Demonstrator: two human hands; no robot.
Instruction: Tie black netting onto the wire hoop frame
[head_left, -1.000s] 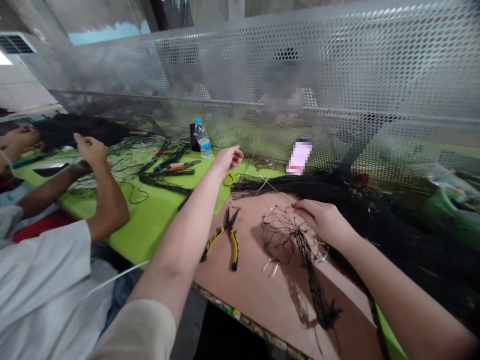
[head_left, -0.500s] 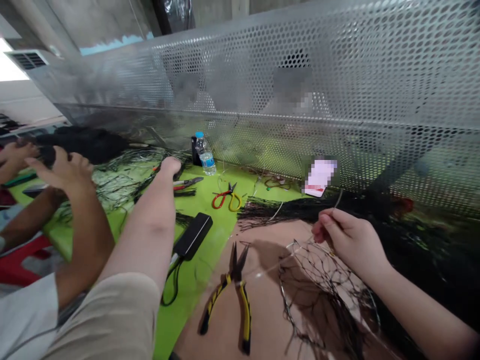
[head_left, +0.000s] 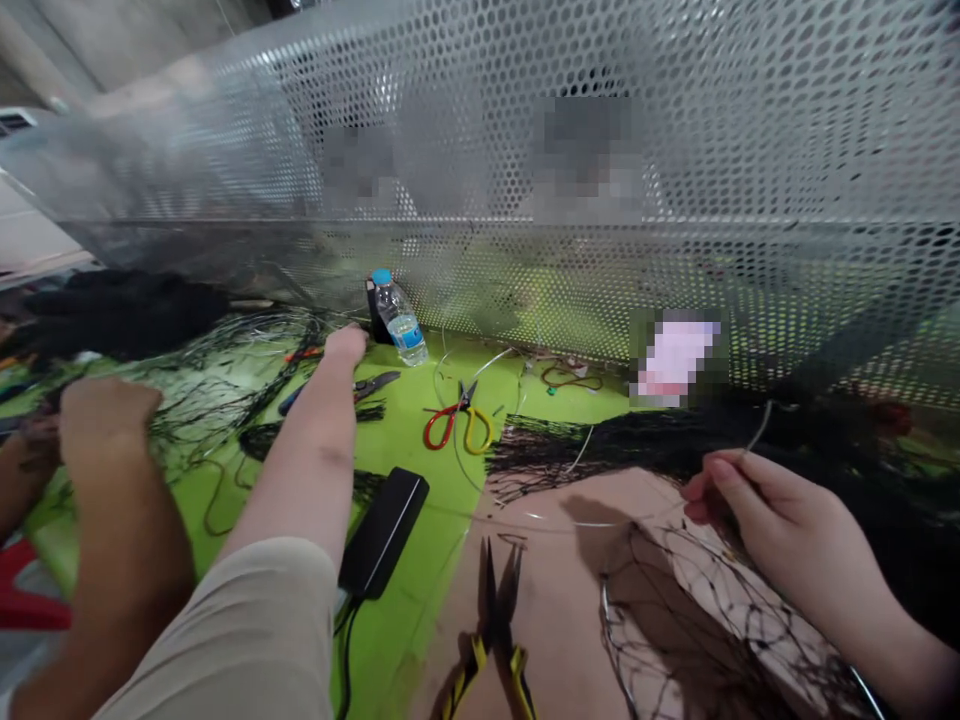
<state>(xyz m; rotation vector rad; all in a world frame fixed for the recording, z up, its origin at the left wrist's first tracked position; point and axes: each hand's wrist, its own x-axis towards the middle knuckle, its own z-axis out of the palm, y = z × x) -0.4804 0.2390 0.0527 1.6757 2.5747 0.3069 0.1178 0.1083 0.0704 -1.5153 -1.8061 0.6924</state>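
Observation:
My left arm stretches far over the green table, and my left hand [head_left: 347, 343] is curled closed beside the water bottle [head_left: 405, 333]; its fingertips are hidden. Dark-bladed pliers [head_left: 375, 384] lie just under that wrist. At the right, my right hand [head_left: 784, 530] pinches a thin pale wire [head_left: 574, 523] between thumb and fingers. One short end sticks up above the hand, while the rest runs left in a loose loop across the table. Below this hand is black knotted netting [head_left: 667, 610] with a wire along its edge. Yellow-and-black long-nose pliers [head_left: 499, 620] lie open nearer me.
Small red-and-yellow scissors [head_left: 461, 420] and a black box with a cord [head_left: 385, 533] lie mid-table. A phone [head_left: 677, 355] leans against the perforated metal screen [head_left: 480, 255]. A co-worker's arm [head_left: 124, 500] works at the left near more dark netting [head_left: 127, 310].
The view has shifted and moved closer to the table. My right hand has moved right, drawing the wire out. My left hand stays near the bottle. The co-worker's hands have come down.

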